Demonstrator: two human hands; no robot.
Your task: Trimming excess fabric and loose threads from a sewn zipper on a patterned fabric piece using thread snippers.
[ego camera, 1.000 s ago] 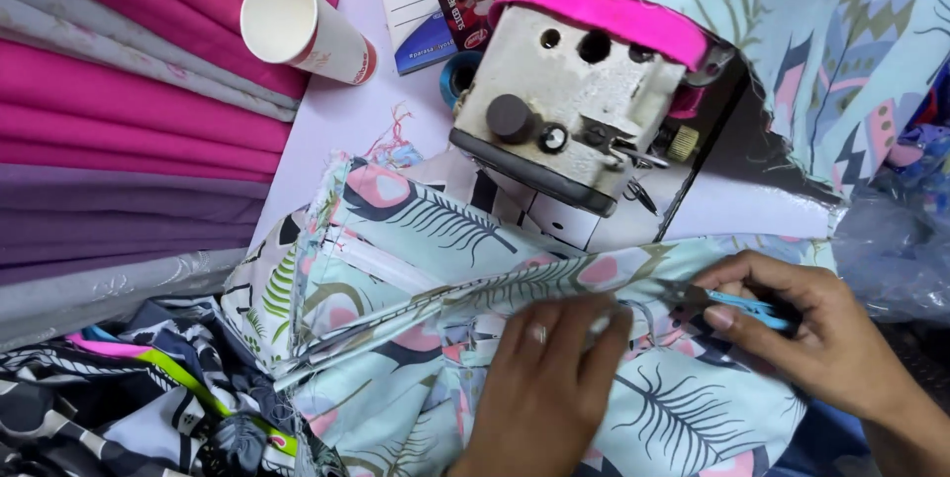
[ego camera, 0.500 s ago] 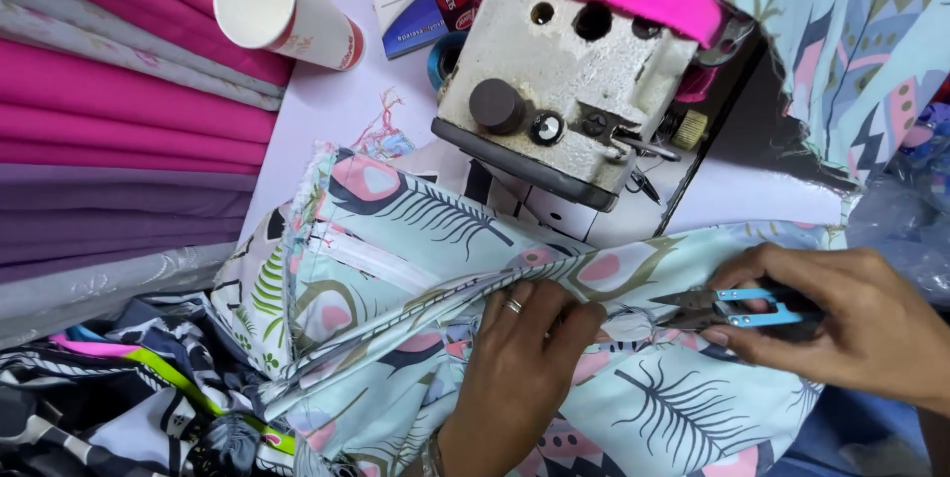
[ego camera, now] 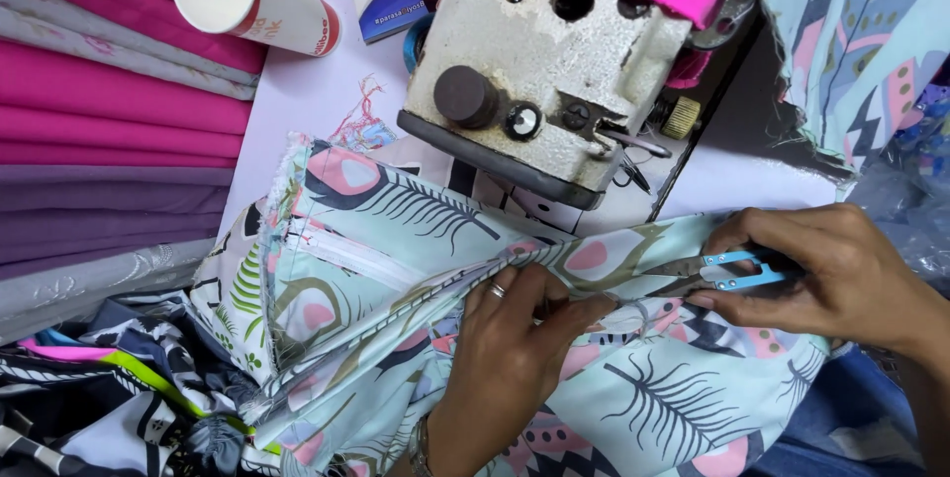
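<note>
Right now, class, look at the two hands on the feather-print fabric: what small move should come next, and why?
Probably close the thread snips on the loose thread at the seam. The right hand holds their blue handle with the tips pointing at the folded edge of the feather-print fabric, and the left hand pinches that edge taut just beside the tips, in front of the sewing machine.
</note>
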